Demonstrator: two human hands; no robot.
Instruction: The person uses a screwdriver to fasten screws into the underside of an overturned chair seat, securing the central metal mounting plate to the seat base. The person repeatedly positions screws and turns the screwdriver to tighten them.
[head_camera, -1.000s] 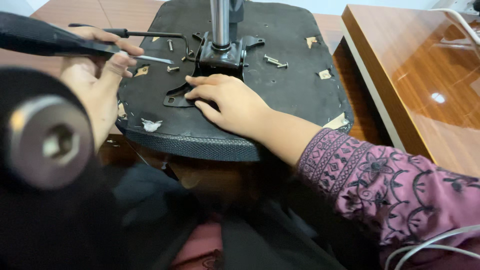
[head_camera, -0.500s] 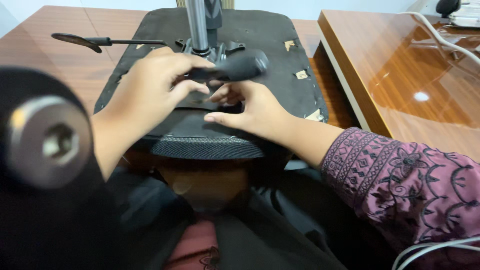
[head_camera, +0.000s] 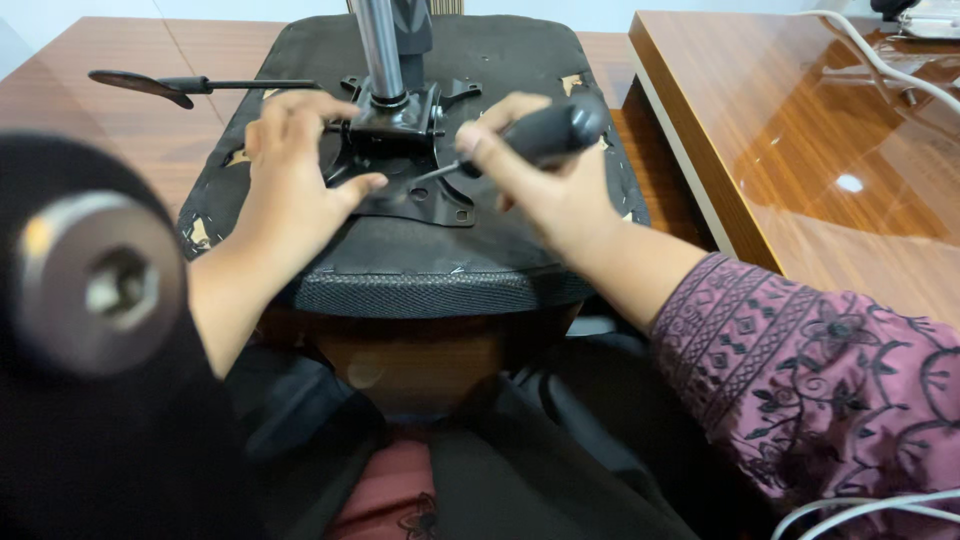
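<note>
Upturned black chair seat (head_camera: 330, 270) lying on brown wooden worktop (head_camera: 90, 130), torn pale sticker scraps dotted along its edges, metal mounting plate (head_camera: 420, 195) and chrome post (head_camera: 380, 50) at centre. Right hand (head_camera: 545, 170) grip clenched around black-handled screwdriver (head_camera: 545, 130), tip down at the plate; left hand (head_camera: 290, 165) grip released, fingers spread flat on seat and touching plate's left edge. Black lever (head_camera: 180, 85) sticking out left of seat, glossy wooden desk (head_camera: 830, 140) with white cable (head_camera: 870, 65) at right, blurred black wheel hub (head_camera: 95, 285) blocking lower left.
</note>
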